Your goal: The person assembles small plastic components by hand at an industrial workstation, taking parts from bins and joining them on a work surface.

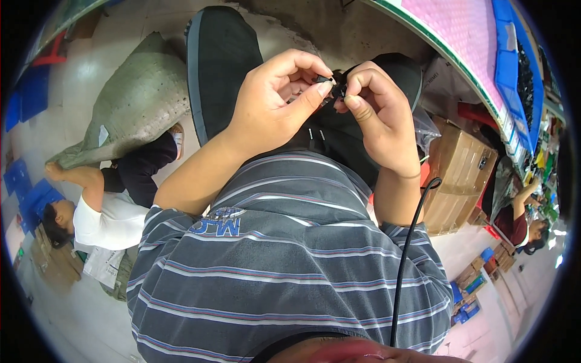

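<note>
Above my lap, my left hand [277, 97] pinches a small black part [323, 78] between thumb and forefinger. My right hand [382, 112] is close beside it, thumb and forefinger closed on another small dark piece [341, 94]. The two pieces are nearly touching; whether they are joined is too small to tell. Their exact kind does not show. Behind the hands are my dark trousers [224, 66].
A table [455, 30] with a pink top curves along the upper right, bearing a blue bin [508, 66] of black pieces. A cardboard box [457, 175] stands right of me. At left, a person [109, 221] grips a large grey-green sack [136, 91]. Another person [514, 218] sits far right.
</note>
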Demonstrator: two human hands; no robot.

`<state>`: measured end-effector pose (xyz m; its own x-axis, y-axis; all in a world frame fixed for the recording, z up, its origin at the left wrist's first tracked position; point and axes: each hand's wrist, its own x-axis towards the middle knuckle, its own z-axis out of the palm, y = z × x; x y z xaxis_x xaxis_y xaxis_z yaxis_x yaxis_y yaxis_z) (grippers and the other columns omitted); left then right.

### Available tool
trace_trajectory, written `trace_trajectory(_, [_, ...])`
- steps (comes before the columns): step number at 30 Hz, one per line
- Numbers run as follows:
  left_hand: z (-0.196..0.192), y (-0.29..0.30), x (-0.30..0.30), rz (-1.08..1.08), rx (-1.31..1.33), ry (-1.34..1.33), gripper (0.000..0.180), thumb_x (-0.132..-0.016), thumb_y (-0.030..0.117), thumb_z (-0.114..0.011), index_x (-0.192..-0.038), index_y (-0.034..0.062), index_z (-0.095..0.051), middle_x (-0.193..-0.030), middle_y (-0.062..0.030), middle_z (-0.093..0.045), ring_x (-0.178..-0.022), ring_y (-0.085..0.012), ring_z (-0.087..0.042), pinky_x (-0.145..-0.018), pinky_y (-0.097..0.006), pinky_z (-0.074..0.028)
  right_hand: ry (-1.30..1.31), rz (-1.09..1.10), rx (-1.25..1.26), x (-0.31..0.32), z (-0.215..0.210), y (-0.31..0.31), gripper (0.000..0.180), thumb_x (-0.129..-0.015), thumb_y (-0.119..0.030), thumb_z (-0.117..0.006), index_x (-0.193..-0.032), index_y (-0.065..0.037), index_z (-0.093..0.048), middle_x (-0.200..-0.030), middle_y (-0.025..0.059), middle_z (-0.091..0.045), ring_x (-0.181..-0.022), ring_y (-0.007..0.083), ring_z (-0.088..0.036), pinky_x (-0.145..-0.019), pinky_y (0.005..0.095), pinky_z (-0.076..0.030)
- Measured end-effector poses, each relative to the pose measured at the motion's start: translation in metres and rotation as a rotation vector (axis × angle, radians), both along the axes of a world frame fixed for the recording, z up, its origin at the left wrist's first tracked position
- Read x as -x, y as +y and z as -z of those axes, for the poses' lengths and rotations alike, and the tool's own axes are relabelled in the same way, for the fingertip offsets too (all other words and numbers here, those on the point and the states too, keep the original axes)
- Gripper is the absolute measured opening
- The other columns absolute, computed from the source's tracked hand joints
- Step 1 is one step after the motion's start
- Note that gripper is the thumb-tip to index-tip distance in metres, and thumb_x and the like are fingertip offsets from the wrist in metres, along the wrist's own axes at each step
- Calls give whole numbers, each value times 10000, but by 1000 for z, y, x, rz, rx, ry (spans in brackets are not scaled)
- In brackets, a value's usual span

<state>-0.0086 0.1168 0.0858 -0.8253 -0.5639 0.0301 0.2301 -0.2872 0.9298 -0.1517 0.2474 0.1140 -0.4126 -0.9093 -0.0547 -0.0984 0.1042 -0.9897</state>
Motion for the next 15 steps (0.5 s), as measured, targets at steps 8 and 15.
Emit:
trace_trajectory(8, [3,-1,-2,-23,113,0,136,-904,4,-690,-1032,-6,-645,-898,-51,-672,-801,-90,-648,-719,-230,-548,4,-7,2,-4,-2,-5,78,-883,54,-606,-888,-1,-551,-862,53,-503,-757,139,-498,-687,249,-429])
trace_trajectory(15, [3,-3,-5,-88,359,-27,129,-865,-22,-700,-983,7,-658,-856,-72,-681,-737,-117,-675,-651,-242,-552,68,-34,-47,-5,-5,-7,79,-873,67,-595,-875,4,-548,-844,60,-501,-747,143,-501,-685,252,-432])
